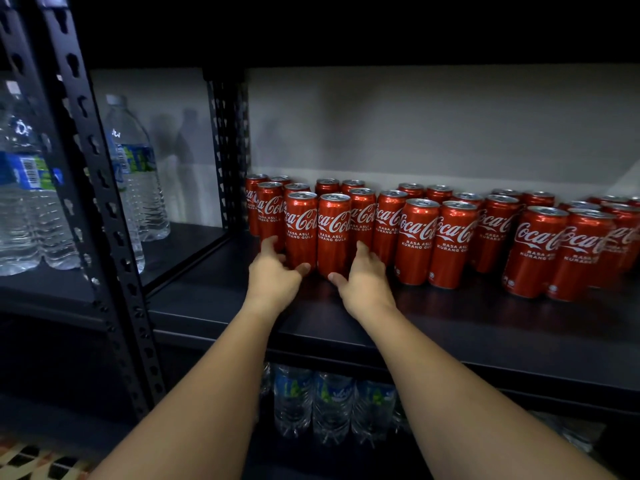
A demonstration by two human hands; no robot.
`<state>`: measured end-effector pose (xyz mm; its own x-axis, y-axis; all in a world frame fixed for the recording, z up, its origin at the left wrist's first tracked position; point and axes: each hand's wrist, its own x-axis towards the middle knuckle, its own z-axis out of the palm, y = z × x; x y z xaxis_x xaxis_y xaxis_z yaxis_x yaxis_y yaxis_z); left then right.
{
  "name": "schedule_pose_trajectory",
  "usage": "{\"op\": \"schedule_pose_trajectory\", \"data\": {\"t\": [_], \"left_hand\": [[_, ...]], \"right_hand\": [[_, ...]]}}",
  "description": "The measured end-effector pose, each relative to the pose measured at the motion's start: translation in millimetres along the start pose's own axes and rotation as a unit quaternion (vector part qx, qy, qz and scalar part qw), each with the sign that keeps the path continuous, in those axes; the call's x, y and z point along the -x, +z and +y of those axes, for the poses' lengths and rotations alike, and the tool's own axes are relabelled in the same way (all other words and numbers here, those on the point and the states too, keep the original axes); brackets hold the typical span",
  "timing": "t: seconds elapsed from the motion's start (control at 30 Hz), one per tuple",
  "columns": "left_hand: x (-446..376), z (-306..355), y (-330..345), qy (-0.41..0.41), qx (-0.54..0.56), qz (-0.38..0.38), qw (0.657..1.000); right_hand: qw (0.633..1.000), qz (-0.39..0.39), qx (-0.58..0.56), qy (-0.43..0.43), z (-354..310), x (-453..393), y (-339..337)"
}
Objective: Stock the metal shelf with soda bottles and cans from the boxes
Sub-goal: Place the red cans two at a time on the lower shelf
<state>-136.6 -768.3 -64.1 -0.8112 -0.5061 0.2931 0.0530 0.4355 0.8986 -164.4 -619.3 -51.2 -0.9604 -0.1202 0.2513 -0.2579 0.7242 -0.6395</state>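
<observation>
Several red Coca-Cola cans stand in rows on the black metal shelf (450,327). At the front left of the rows two cans stand side by side. My left hand (275,273) grips the base of the left can (300,230), thumb in front and fingers behind. My right hand (363,278) grips the base of the right can (333,233) in the same way. Both cans stand upright on the shelf board.
A black perforated upright (104,216) divides this bay from the left one, where large water bottles (136,174) stand. More water bottles (332,403) fill the level below. The shelf's front strip before the cans is bare board. A patterned floor shows at bottom left.
</observation>
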Motion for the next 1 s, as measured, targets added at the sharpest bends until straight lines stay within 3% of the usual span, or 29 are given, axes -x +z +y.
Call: {"op": "schedule_pose_trajectory", "data": {"t": [0.2, 0.47, 0.73, 0.87, 1.0], "left_hand": [[68, 21, -16, 0.007, -0.04, -0.024, 0.999], [190, -1, -16, 0.032, 0.021, -0.037, 0.999], [292, -155, 39, -0.167, -0.073, -0.177, 0.967], [348, -229, 62, -0.258, -0.116, -0.29, 0.914], [392, -291, 73, -0.304, -0.239, -0.358, 0.85]], "right_hand": [[0.997, 0.039, -0.05, -0.038, 14, 55, -20], [0.981, 0.073, -0.095, -0.153, 51, 172, -27], [0.995, -0.089, -0.041, -0.003, 153, 248, 60], [0.975, -0.2, -0.02, 0.091, 215, 281, 114], [0.925, -0.331, 0.016, 0.185, 265, 318, 156]]}}
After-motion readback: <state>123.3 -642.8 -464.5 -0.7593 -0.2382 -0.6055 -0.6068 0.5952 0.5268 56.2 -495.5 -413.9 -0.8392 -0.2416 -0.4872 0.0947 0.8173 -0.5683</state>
